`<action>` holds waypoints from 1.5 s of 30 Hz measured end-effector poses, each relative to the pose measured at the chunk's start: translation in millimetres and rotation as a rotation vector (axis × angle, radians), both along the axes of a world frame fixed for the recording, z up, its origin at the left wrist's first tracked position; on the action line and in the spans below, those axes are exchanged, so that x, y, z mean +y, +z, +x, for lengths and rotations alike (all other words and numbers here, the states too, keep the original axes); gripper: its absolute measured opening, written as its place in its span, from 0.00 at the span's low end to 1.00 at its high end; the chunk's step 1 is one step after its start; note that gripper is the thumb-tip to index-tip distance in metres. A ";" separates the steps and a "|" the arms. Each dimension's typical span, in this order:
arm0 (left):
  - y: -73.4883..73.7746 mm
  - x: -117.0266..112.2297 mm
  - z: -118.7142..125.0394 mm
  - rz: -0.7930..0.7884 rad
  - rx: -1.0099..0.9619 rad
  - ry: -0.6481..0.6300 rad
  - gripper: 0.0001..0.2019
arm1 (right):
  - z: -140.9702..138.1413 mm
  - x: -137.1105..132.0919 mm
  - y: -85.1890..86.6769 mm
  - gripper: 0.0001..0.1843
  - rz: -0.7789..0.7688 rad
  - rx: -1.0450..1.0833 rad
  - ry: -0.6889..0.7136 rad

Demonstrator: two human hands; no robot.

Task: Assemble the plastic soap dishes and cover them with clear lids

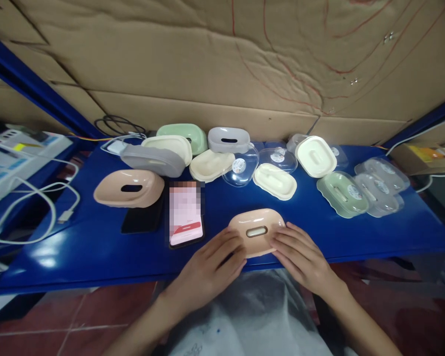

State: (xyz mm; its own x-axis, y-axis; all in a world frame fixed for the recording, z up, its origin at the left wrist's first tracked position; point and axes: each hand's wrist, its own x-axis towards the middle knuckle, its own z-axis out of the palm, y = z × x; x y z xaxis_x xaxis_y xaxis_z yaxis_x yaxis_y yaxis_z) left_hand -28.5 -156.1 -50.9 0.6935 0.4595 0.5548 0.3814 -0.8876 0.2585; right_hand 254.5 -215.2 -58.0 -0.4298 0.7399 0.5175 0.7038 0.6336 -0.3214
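A peach plastic soap dish [257, 217] with a slot in its middle lies at the near edge of the blue table; something pale shows through the slot. My left hand [222, 257] grips its left end, fingers bent over the rim. My right hand [300, 254] holds the right end, fingertips on the top surface. To the left, a lit phone [185, 235] lies face up. Beyond the dish are a cream tray [275, 181] and a clear lid [241, 165] with a round sticker.
Another peach dish [133, 180] rests on a dark flat object [141, 220] at left. Grey, green and cream pieces stand along the back. Lidded green [343, 195] and grey boxes [380, 193] sit at right. White cables [52, 217] loop at far left; cardboard [207, 64] walls the back.
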 end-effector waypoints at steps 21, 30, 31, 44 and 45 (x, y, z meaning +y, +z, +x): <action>-4.8 4.3 -7.2 0.054 -0.006 -0.067 0.06 | -3.0 22.5 19.6 0.17 0.079 -0.096 0.159; -8.4 2.9 -5.5 0.082 0.030 -0.062 0.06 | -9.7 22.2 14.3 0.15 0.105 -0.140 0.179; -8.5 3.0 -5.3 0.087 0.037 -0.062 0.06 | -10.8 21.7 13.1 0.14 0.121 -0.156 0.174; 0.8 5.2 -1.7 0.073 0.071 -0.029 0.04 | 4.8 81.1 38.9 0.22 0.021 -0.215 0.082; 1.2 5.1 -1.6 0.068 0.069 -0.031 0.05 | 4.1 94.5 42.4 0.24 0.011 -0.245 0.024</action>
